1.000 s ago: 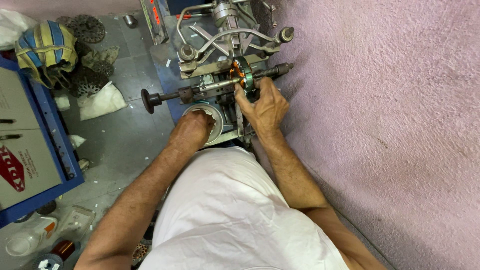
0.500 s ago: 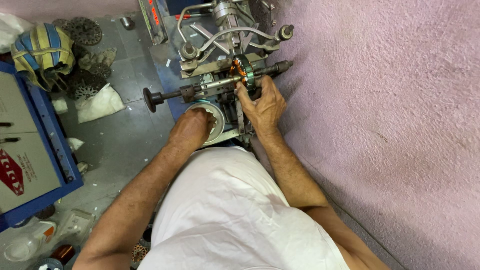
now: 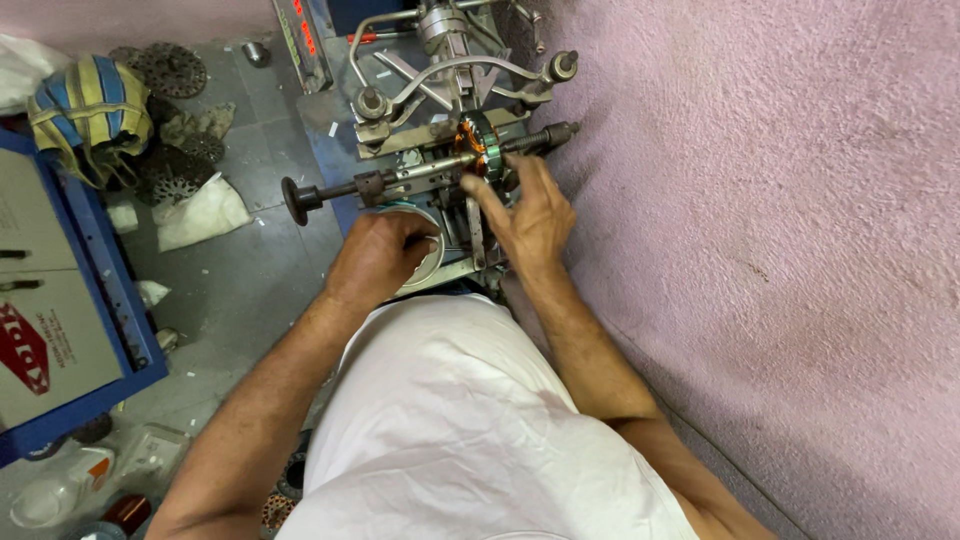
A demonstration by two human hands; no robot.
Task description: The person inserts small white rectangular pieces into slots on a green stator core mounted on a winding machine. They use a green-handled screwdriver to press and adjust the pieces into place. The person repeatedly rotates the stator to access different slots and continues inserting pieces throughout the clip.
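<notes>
Copper-wound stator (image 3: 478, 146) at right hand (image 3: 530, 215) fingertips

— What do you see from the head camera?

— I'm looking straight down at a metal winding machine (image 3: 440, 110) set against a pink wall (image 3: 780, 200). My right hand (image 3: 530, 215) lies at the copper-wound stator (image 3: 478, 145) on the machine's shaft (image 3: 400, 180), its fingers (image 3: 480, 192) stretched up to it.

— And your left?

— My left hand (image 3: 378, 255) is curled over a round white-rimmed wheel (image 3: 432, 262) just below the shaft, which ends in a black knob (image 3: 293, 200) on the left.

— Anything around?

— A blue cabinet (image 3: 100, 300) on the left, a striped blue-and-yellow bundle (image 3: 90, 105), dark perforated discs (image 3: 170, 70) and a white cloth (image 3: 200, 212) on the grey floor (image 3: 240, 290).
</notes>
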